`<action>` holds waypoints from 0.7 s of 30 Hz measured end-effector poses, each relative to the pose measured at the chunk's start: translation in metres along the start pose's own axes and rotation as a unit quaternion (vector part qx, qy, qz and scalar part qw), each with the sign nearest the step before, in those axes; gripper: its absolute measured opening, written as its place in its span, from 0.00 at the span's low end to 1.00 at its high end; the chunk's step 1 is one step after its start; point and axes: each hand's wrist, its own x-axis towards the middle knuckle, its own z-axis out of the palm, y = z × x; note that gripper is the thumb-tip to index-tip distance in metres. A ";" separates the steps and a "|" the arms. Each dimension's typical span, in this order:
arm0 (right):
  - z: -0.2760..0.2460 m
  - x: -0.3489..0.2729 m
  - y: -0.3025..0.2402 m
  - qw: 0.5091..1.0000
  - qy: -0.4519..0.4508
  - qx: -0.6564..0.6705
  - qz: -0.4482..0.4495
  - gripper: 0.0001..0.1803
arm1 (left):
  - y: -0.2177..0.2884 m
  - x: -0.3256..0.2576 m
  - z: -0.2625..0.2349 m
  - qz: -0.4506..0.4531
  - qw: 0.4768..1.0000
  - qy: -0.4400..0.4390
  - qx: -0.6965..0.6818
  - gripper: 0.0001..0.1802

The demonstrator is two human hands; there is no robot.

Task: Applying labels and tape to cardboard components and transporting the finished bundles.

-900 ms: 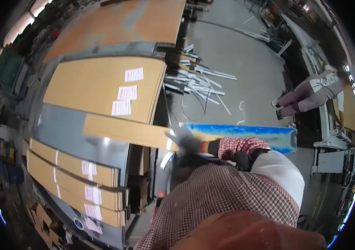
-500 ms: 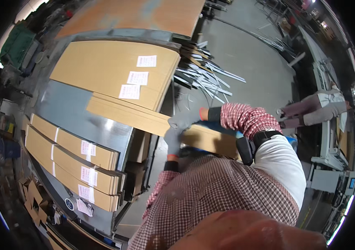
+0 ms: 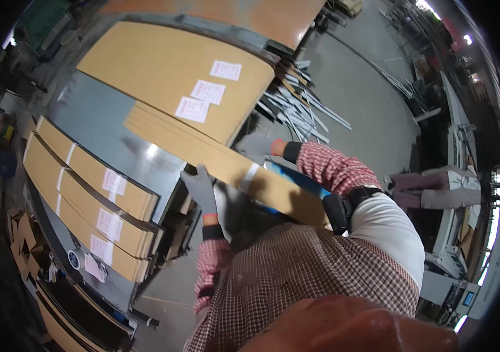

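Observation:
A long narrow bundle of cardboard strips reaches from the metal table to near my body, with a white band across it. My left hand, in a grey glove, is at the bundle's near edge beside the table corner. Its thumb and fingers are spread apart, with the fingertips touching the edge. My right hand, also gloved, is against the bundle's far edge. Its fingers are blurred and partly hidden, so their hold cannot be made out.
Wide cardboard sheets with white labels lie on the metal table behind the bundle. Banded cardboard stacks lie along its left side. Loose white and dark strips litter the floor at the far right. Another person stands beside a machine.
My hands were together on top of the bundle and are now apart, the left one moved left to the near edge, the right one at the far edge. The white band now shows.

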 end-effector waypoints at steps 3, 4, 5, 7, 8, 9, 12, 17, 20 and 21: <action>0.012 -0.002 -0.007 0.968 0.125 0.171 -0.132 0.13 | -0.088 -0.049 0.036 0.212 0.971 0.021 0.104 0.24; 0.001 -0.021 0.016 0.944 -0.154 -0.045 -0.290 0.10 | -0.110 -0.070 0.042 0.193 0.979 -0.028 0.053 0.26; -0.012 -0.037 0.021 0.768 -0.401 -0.258 -0.427 0.09 | -0.133 -0.095 0.045 0.166 0.984 -0.066 -0.001 0.29; -0.063 -0.093 0.009 0.904 -0.400 0.095 0.117 0.10 | -0.023 -0.128 0.034 0.373 0.862 -0.096 0.331 0.38; -0.074 -0.081 -0.001 0.976 -0.209 -0.040 0.039 0.11 | -0.032 -0.123 0.041 0.185 0.955 -0.067 0.221 0.37; -0.075 -0.061 -0.015 0.995 -0.045 -0.085 0.016 0.11 | -0.112 -0.090 0.078 -0.024 0.970 -0.123 -0.209 0.42; -0.021 -0.040 0.004 0.982 -0.146 -0.110 -0.047 0.12 | -0.112 -0.071 0.079 -0.054 0.987 -0.136 -0.059 0.52; -0.116 -0.056 -0.059 0.970 -0.147 0.171 -0.089 0.15 | -0.095 -0.082 0.022 -0.098 0.975 -0.161 -0.115 0.52; -0.139 -0.073 -0.149 0.893 -0.324 0.252 -0.183 0.21 | -0.008 -0.106 -0.024 -0.025 0.965 -0.227 -0.126 0.43; -0.150 -0.062 -0.158 0.888 -0.400 0.126 -0.187 0.23 | -0.005 -0.106 -0.025 0.016 0.964 -0.258 -0.055 0.41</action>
